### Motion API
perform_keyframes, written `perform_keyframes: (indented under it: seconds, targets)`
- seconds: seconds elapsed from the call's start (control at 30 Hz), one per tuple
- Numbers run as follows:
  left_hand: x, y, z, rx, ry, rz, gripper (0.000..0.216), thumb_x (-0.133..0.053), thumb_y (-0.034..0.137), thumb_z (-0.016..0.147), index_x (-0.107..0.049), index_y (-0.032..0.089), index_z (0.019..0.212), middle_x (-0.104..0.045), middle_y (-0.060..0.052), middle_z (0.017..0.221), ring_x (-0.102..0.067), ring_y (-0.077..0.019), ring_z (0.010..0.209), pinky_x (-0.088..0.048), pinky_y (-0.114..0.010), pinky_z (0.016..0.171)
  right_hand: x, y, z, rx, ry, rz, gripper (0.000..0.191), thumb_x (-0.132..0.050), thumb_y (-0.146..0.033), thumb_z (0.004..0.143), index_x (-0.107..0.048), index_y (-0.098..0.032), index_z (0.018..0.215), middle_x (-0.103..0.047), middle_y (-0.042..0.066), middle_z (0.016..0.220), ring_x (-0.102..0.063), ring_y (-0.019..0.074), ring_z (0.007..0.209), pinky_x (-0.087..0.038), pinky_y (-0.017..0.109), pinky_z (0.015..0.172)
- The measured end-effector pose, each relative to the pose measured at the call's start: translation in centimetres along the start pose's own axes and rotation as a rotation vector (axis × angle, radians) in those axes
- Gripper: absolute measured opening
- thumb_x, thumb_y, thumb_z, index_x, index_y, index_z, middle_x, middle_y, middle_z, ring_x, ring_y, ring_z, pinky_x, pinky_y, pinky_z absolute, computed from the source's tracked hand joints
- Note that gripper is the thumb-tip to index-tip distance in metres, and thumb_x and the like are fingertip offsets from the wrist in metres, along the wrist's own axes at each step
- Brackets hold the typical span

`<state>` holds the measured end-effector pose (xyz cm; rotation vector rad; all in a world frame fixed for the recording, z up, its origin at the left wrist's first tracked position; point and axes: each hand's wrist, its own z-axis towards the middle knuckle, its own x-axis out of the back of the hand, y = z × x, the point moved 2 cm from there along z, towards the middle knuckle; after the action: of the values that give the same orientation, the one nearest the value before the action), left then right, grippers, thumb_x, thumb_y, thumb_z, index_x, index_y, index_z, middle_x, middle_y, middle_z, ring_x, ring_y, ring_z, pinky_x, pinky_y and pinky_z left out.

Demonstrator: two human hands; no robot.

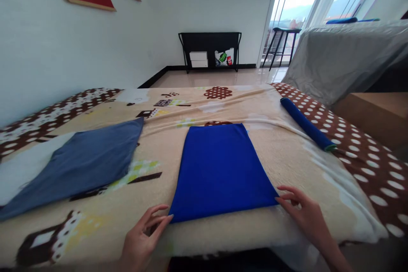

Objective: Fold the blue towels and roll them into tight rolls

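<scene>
A bright blue cloth (219,170) lies spread flat on a patterned blanket (197,238), its near edge towards me. My left hand (145,233) pinches the near left corner between thumb and fingers. At the near right corner, my right hand (304,214) holds the cloth in the same kind of pinch, its other fingers curled loosely. To the left, a grey-blue cloth (92,157) is laid out flat, apart from both hands. A rolled dark blue cloth (306,123) with a green edge rests to the right, beyond my right hand.
Brown polka-dot fabric (360,148) borders the bed. A cardboard box (376,106) and a plastic-covered piece of furniture (353,51) stand at the right. Against the far wall is a black rack (210,42). A dark stool (283,42) stands by the window.
</scene>
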<state>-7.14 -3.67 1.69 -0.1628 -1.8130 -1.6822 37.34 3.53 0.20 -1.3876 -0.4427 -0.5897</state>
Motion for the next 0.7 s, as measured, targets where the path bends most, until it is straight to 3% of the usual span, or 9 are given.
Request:
perform_keyframes:
  seconds: [0.1,0.33,0.47,0.57,0.63,0.7]
  targets:
    - [-0.3,-0.5,-1.1,0.011,0.108,-0.034,0.039,-0.074,0.059,0.069,-0.067,0.031,0.094,-0.077,0.0,0.083,-0.075,-0.024,0.084,-0.061,-0.03,0.076,0.0,0.6,-0.9,-0.015,0.026,-0.002,0.043,-0.066,-0.061,0.079,-0.069,-0.028,0.106,-0.074,0.0,0.081,-0.06,0.0147,0.058,-0.051,0.027,0.059]
    - [-0.9,-1.1,-3.1,0.01,0.17,-0.091,0.036,-0.076,0.059,0.067,-0.068,0.031,0.088,-0.076,-0.001,0.086,-0.075,-0.0247,0.081,-0.063,-0.034,0.078,0.6,1.9,-1.9,0.02,0.02,-0.018,0.046,-0.066,-0.063,0.079,-0.068,-0.028,0.109,-0.075,0.002,0.084,-0.065,0.0171,0.06,-0.055,0.028,0.06]
    - [-1.0,-3.0,-4.1,-0.136,0.219,-0.087,0.024,-0.074,0.05,0.073,-0.069,0.033,0.09,-0.076,0.0,0.089,-0.074,-0.0232,0.08,-0.061,-0.04,0.086,0.8,2.3,-2.5,0.064,0.038,-0.021,0.042,-0.066,-0.062,0.079,-0.072,-0.029,0.105,-0.076,0.003,0.087,-0.072,0.0208,0.074,-0.059,0.029,0.066]
    - [-0.9,-4.3,-4.2,-0.244,0.194,0.025,0.018,-0.073,0.045,0.074,-0.073,0.036,0.089,-0.078,0.001,0.085,-0.074,-0.0239,0.077,-0.057,-0.045,0.096,0.6,2.7,-2.9,0.092,0.072,-0.045,0.04,-0.066,-0.062,0.079,-0.073,-0.03,0.103,-0.076,0.002,0.086,-0.073,0.0246,0.091,-0.06,0.034,0.08]
    - [-0.8,-4.6,-4.1,-0.284,0.162,0.095,0.016,-0.072,0.046,0.074,-0.075,0.037,0.087,-0.077,0.001,0.082,-0.073,-0.0247,0.078,-0.059,-0.044,0.09,0.5,3.1,-3.1,0.094,0.073,-0.053,0.039,-0.066,-0.061,0.08,-0.072,-0.031,0.104,-0.076,0.001,0.086,-0.072,0.0248,0.096,-0.057,0.037,0.09]
    - [-0.4,-4.4,-4.2,-0.312,0.153,0.118,0.016,-0.072,0.046,0.074,-0.076,0.038,0.087,-0.077,0.0,0.082,-0.071,-0.025,0.081,-0.06,-0.041,0.08,0.9,3.6,-3.2,0.09,0.016,-0.049,0.039,-0.065,-0.06,0.081,-0.072,-0.032,0.106,-0.076,0.0,0.09,-0.072,0.0237,0.094,-0.057,0.036,0.089]
